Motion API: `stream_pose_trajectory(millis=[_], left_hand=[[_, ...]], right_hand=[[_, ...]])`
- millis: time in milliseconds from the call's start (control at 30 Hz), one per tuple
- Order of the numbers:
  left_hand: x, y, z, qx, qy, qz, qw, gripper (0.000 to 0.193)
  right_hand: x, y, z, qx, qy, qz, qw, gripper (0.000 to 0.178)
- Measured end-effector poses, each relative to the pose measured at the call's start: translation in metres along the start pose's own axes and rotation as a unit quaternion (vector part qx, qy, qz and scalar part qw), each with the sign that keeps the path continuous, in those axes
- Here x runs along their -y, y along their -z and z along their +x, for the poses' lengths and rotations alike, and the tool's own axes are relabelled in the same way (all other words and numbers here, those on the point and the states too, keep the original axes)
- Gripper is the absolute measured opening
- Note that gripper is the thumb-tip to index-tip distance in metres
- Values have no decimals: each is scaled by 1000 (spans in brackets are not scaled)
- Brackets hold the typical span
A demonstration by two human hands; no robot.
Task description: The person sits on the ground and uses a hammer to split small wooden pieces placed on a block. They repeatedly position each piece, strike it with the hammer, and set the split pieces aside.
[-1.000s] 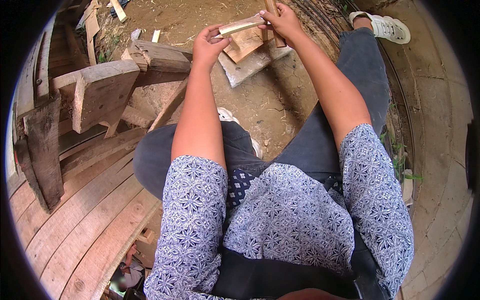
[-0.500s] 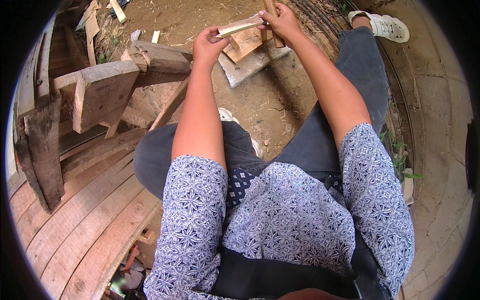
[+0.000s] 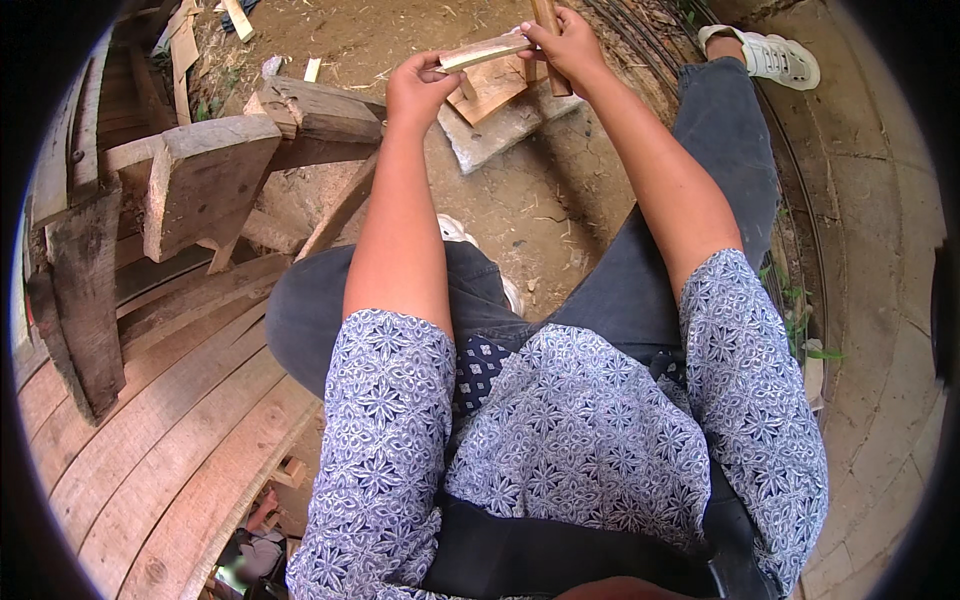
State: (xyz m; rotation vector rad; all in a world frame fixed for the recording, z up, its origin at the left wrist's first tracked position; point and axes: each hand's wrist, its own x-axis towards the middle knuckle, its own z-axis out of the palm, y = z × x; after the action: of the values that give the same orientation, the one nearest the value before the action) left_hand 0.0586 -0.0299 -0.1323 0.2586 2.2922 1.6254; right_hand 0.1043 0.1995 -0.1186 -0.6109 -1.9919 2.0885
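At the top of the head view, both hands meet over a short, pale strip of wood (image 3: pixel 485 51). The fingers of my left hand (image 3: pixel 412 92) are closed round its left end. My right hand (image 3: pixel 567 50) grips an upright brown wooden bar (image 3: pixel 551 82), and its thumb and fingertips reach the strip's right end. Whether strip and bar are joined, I cannot tell. Beneath them lies a small light-brown board (image 3: pixel 497 102) with a short peg-like piece (image 3: pixel 467 88) by its left side. The board rests on a rough grey slab (image 3: pixel 475 150) on the dirt ground.
To my left, heavy timbers (image 3: pixel 212 170) and curved planks (image 3: pixel 190 450) form a large wooden structure. My bent legs (image 3: pixel 725 150) frame the dirt floor (image 3: pixel 545 215). Dark rods (image 3: pixel 640 45) run beside the paving (image 3: pixel 870 250) at right. Part of another person (image 3: pixel 262 550) shows at lower left.
Both hands keep their hold, and the strip and bar have hardly moved. The view has shifted only very slightly.
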Motion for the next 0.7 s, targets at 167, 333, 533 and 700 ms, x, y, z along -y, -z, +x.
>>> stream_pose_trajectory(millis=[167, 333, 533, 700], left_hand=[[3, 3, 1, 10, -7, -7, 1000, 48], [0, 5, -2, 17, -14, -7, 1000, 47], [-11, 7, -8, 23, 4, -13, 1000, 50], [-18, 7, -16, 14, -9, -39, 999, 52]], right_hand=[[-1, 1, 0, 3, -5, -3, 1000, 36], [0, 0, -2, -7, -15, 5, 1000, 37], [2, 1, -2, -3, 12, -24, 1000, 40], [4, -2, -3, -1, 23, -30, 999, 41]])
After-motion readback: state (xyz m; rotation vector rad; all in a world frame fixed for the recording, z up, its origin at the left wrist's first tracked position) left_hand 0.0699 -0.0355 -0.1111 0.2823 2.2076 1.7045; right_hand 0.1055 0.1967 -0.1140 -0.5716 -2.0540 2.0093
